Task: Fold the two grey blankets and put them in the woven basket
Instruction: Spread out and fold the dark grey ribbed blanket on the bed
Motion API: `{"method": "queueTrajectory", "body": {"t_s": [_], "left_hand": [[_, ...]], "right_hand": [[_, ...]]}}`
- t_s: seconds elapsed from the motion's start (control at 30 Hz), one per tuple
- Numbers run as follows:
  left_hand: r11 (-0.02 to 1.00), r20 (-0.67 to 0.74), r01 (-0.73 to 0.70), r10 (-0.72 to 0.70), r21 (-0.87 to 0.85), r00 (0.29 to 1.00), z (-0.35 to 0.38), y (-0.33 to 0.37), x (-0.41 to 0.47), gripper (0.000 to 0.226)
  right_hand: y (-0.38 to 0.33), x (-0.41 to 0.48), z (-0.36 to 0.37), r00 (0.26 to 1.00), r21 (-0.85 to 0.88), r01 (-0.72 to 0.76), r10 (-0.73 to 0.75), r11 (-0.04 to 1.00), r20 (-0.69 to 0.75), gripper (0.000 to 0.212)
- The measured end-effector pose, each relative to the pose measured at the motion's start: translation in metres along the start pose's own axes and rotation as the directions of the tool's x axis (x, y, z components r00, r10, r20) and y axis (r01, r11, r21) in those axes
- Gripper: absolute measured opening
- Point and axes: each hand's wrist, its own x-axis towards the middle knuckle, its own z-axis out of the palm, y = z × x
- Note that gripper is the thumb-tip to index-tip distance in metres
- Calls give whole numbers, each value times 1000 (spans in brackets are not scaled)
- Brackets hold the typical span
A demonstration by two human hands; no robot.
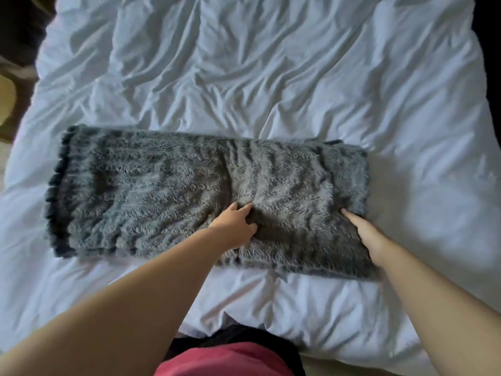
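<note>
Curling its grip into the grey blanket (pixel 162 185), left hand (pixel 235 227) holds; right hand (pixel 364 231) presses straight-fingered.

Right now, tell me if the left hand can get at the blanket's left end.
Probably yes. The left hand grips the grey blanket near its middle, and nothing lies on the fur between it and the left end. It would have to let go first.

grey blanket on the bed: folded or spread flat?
Folded. The grey blanket lies as a long strip on the white duvet, with stacked layer edges showing at its left end.
</note>
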Motion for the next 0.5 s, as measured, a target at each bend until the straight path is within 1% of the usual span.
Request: {"method": "queueTrajectory", "body": {"t_s": [0.07, 0.17, 0.2, 0.27, 0.37, 0.43, 0.5], "left_hand": [[998, -42, -21, 19, -56, 999, -10, 1, -1, 55], [973, -153, -71, 37, -220, 988, -22, 6, -6, 44], [954, -181, -98, 47, -284, 982, -24, 10, -9, 43], [890, -224, -184, 95, -418, 970, -29, 18, -13, 39], [789, -315, -334, 188, -516, 930, -34, 29, -16, 31], [745, -299, -346, 204, -571, 932, -33, 32, -14, 28], [695, -209, -283, 192, -661, 959, -31, 28, -12, 30]], "right_hand": [[-9, -2, 1, 999, -3, 41, -41, 999, -13, 68], [-18, -13, 3, 994, 50, 102, -100, 993, -40, 40], [-22, -19, 5, 994, 77, 110, -108, 991, -24, 32], [-29, -33, 5, 991, 118, 133, -135, 984, 10, 22], [-42, -60, 10, 984, 164, 157, -169, 974, 62, 13], [-52, -83, 17, 976, 161, 178, -195, 971, 95, 9], [-65, -104, 30, 960, 104, 260, -268, 960, 77, 7]]}}
